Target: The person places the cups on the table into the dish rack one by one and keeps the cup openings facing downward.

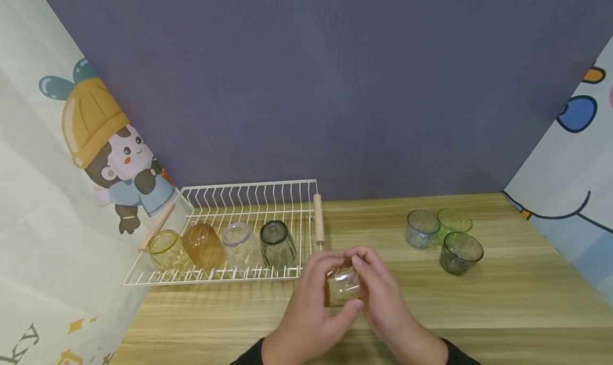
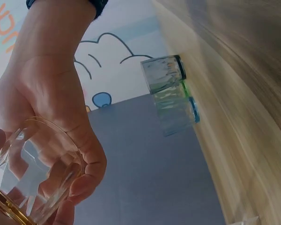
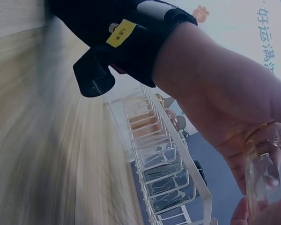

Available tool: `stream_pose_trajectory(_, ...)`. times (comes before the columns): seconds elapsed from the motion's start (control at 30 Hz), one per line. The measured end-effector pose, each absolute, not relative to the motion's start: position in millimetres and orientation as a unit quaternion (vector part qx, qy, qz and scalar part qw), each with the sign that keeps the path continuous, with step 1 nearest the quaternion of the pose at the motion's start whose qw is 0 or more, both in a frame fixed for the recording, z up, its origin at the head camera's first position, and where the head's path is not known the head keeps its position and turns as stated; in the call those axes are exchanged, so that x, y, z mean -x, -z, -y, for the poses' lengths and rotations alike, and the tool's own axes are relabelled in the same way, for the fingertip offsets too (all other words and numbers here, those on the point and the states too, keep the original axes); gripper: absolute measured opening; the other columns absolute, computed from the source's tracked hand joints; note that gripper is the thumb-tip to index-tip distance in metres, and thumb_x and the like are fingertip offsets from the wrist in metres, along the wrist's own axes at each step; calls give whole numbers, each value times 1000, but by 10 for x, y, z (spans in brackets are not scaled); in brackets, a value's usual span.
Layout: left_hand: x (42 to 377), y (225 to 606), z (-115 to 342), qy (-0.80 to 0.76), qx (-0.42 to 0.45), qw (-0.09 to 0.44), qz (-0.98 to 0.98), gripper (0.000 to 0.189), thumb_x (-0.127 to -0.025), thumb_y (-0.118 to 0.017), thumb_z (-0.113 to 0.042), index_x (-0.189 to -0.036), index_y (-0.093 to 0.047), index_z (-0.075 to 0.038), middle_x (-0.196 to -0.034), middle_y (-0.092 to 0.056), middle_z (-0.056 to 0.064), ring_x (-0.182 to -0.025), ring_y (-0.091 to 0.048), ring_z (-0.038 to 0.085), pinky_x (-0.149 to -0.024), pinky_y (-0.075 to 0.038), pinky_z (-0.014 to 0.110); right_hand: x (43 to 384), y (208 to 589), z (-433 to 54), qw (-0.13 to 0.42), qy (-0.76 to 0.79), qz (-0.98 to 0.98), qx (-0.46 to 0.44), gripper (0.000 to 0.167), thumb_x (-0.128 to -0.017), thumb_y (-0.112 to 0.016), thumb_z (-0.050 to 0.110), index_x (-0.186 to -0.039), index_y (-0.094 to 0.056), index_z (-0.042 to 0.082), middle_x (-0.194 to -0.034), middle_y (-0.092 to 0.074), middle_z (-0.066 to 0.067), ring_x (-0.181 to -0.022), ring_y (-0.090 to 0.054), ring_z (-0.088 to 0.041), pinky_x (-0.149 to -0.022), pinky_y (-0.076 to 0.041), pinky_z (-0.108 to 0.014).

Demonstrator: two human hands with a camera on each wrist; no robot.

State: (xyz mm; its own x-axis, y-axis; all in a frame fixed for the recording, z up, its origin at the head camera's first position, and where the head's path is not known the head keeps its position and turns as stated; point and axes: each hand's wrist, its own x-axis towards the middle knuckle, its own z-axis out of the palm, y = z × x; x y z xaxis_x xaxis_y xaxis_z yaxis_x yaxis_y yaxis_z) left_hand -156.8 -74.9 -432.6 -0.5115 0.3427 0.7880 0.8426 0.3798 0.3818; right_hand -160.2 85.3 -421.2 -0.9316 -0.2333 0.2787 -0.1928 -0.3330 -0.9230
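1 dark grey-purple panel (image 1: 325, 88) is standing beyond the grip, behind everything else. 1 wood-grain table (image 1: 383, 258) is spreading out below the grip and to both sides of it. 1 cartoon-printed sheet (image 1: 38, 157) is rising well to the left of the grip, and 1 pale sheet (image 1: 551, 187) is rising well to its right. 1 white wire rack (image 1: 249, 184) is resting on the table, left of the grip and slightly beyond it. The left hand (image 1: 311, 306) and the right hand (image 1: 390, 301) are meeting at the grip, their fingers curling around 1 pale amber glass (image 1: 344, 286) from opposite sides; which way up it is facing, I cannot tell. Left of the grip, 4 glasses are sitting in a row inside the rack, running toward the grip: a yellow glass (image 1: 170, 253), an orange-brown glass (image 1: 205, 248), a clear glass (image 1: 241, 248) and a dark grey glass (image 1: 279, 248). Right of the grip and farther off, 3 glasses are standing mouth up, close together: a blue glass (image 1: 422, 230), a green glass (image 1: 456, 222) and a smoky glass (image 1: 461, 254). 1 wooden handle (image 1: 319, 218) is edging the rack just beyond the left hand.
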Motion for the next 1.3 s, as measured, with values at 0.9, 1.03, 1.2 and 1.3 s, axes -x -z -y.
stream_pose_trajectory(0.9, 1614, 4222, 907, 453, 350, 290, 767, 54, -81, -78, -15, -129, -54, -7, -135, -54, 5, -123, -55, 24, -103, -50, 44, 1662, 4223, -876, -32, 781, -601, 168, 30, -111, -39, 16, -126, -46, -10, -121, -55, -20, -111, -56, -23, -101, -47, -30)
stream_pose_trajectory(1.03, 1644, 4145, 1044, 463, 331, 305, 764, 55, -80, -78, -15, -130, -55, -7, -134, -55, 6, -120, -55, 26, -101, -50, 43, 1693, 4239, -876, -36, 781, -598, 178, 29, -110, -42, 13, -123, -46, -13, -118, -53, -23, -108, -56, -24, -95, -51, -32)
stream_pose_trajectory(1.2, 1709, 4052, 1245, 456, 317, 323, 767, 55, -81, -78, -15, -129, -55, -3, -131, -57, 8, -115, -55, 25, -97, -48, 36, 1716, 4261, -873, -31, 761, -624, 176, 26, -108, -47, 9, -121, -48, -13, -118, -53, -26, -109, -57, -30, -91, -54, -33)
stream_pose_trajectory(1.3, 1765, 3962, 1383, 437, 310, 327, 779, 54, -82, -78, -16, -128, -55, -1, -130, -57, 9, -115, -55, 24, -99, -47, 34, 1716, 4262, -861, -35, 750, -641, 162, 22, -105, -49, 6, -119, -50, -11, -117, -56, -20, -108, -58, -30, -91, -54, -31)
